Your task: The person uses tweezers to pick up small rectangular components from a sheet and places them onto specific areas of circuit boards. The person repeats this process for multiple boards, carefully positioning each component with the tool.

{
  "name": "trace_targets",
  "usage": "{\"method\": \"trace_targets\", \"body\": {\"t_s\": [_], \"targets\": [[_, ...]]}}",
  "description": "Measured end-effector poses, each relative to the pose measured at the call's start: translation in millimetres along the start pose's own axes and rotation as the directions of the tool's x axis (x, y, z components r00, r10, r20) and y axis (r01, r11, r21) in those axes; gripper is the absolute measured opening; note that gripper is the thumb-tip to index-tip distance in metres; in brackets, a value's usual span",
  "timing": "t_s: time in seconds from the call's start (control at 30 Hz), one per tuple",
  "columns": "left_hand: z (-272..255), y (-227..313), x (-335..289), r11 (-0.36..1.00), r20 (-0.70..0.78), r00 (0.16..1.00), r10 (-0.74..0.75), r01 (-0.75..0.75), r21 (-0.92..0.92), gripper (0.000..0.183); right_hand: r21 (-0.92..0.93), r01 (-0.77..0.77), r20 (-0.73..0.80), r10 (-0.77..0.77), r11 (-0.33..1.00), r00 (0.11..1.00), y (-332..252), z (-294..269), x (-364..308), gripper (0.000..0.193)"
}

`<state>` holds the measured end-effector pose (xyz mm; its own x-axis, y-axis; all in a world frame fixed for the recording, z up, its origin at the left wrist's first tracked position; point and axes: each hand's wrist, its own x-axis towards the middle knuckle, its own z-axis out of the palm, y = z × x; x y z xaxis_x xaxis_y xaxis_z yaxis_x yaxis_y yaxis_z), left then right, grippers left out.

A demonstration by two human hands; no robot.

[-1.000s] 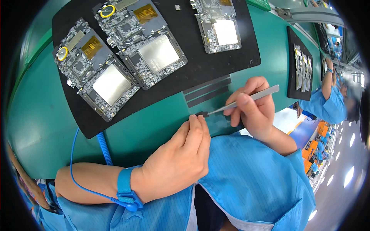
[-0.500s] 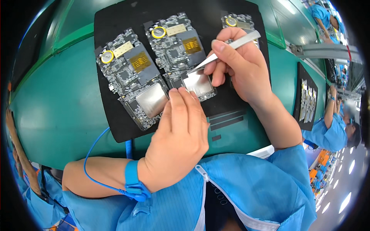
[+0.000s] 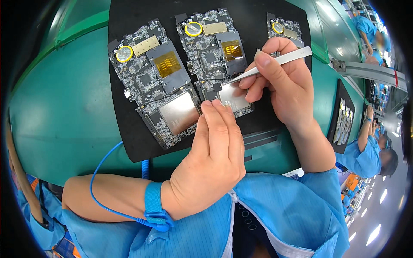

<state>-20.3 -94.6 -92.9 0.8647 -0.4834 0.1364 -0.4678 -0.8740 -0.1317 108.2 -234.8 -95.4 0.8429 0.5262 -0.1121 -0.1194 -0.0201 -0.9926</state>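
Tweezers (image 3: 284, 57) of pale metal lie slanted in my right hand (image 3: 287, 81), which is closed round them. Their tip rests at the upper edge of a silver shield plate (image 3: 234, 96) on the middle circuit board (image 3: 209, 56). My left hand (image 3: 215, 155) has its fingers stretched out side by side. Its fingertips touch down on the lower left of that shield plate, and its thumb is hidden. To the left lies a second circuit board (image 3: 144, 79) with a yellow-rimmed coin cell (image 3: 124, 54), amber tape (image 3: 167, 63) and its own shield plate (image 3: 178, 112).
All boards lie on a black mat (image 3: 122, 103) over a green table (image 3: 64, 116). A third board (image 3: 279, 28) sits partly behind my right hand. A blue wrist strap (image 3: 154, 202) trails a cord (image 3: 100, 165). Another black mat (image 3: 343, 116) with boards and a co-worker (image 3: 365, 157) are at right.
The boards and mat now appear slightly larger and farther right in view. Both hands shift right with them, keeping about the same places on the middle board.
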Motion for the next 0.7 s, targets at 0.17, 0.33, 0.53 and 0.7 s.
{"method": "trace_targets", "body": {"t_s": [0.17,0.33,0.53,0.7], "targets": [[0,0,1,0.999,-0.008,1.000,-0.020,0.020,-0.029,0.044,-0.022,0.006,-0.002,-0.006,1.000,1.000,0,0,0,0.023],[4,-3,6,0.982,-0.118,0.984,-0.130,0.112,-0.150,0.028,-0.037,0.013,0.000,-0.013,0.999,1.000,1,-1,-1,0.023],[4,-10,8,0.938,-0.112,0.977,-0.179,0.136,-0.318,0.031,-0.008,0.085,-0.060,-0.085,0.996,0.995,3,8,-5,0.018],[-4,-16,10,0.906,-0.030,0.984,-0.174,0.148,-0.396,0.037,-0.361,0.547,0.093,-0.555,0.755,0.827,14,0,-16,0.005]]}}
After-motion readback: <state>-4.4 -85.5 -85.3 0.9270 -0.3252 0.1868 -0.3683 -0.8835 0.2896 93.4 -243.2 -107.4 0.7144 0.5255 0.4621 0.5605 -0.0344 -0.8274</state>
